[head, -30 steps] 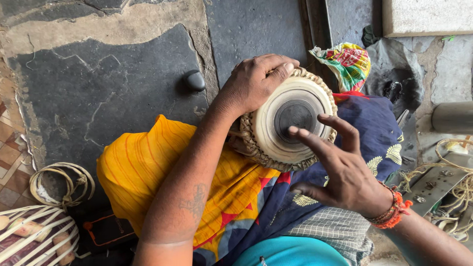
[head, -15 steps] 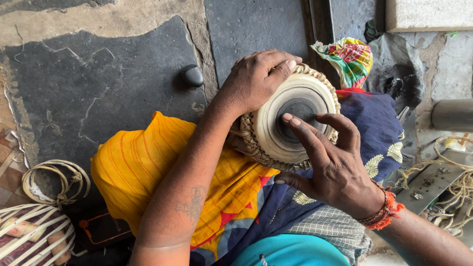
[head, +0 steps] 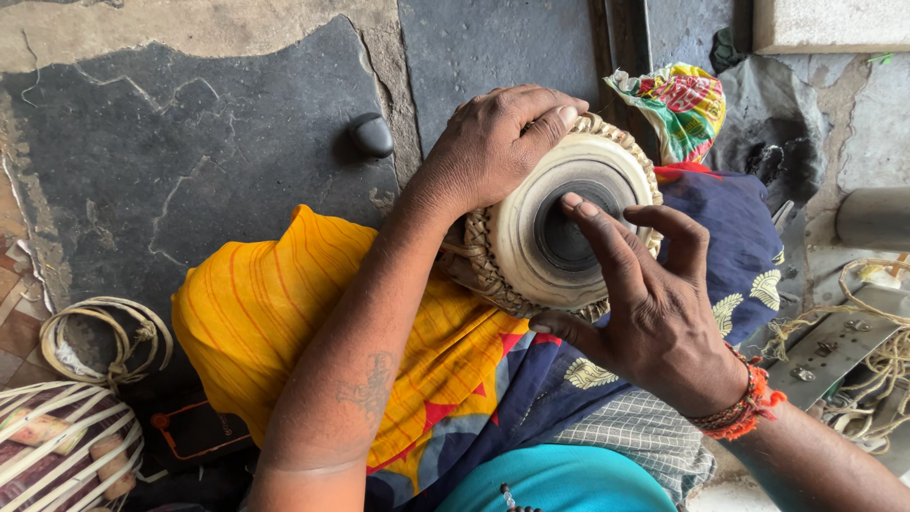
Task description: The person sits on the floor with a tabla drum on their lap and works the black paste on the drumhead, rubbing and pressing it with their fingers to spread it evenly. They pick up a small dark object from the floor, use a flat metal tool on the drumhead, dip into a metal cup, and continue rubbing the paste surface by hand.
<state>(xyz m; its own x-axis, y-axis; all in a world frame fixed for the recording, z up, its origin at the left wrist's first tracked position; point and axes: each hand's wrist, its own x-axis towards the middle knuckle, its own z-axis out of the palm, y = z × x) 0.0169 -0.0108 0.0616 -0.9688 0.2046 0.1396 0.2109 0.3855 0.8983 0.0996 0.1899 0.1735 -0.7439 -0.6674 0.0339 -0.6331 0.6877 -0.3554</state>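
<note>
A small drum (head: 559, 237) lies tilted on the person's lap, resting on yellow cloth (head: 284, 313) and blue patterned cloth (head: 730, 256). The left hand (head: 493, 142) grips its braided rim from the top, fingers curled over the edge. The right hand (head: 645, 303) is loose and grasps nothing, its fingers (head: 597, 232) pressing on the black centre of the drum skin.

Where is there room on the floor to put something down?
The widest bare patch is the dark cracked floor, between the small black stone and the yellow cloth. More lies beyond the left hand. It is crowded by the drum, the right hand, and the ropes at right.
</note>
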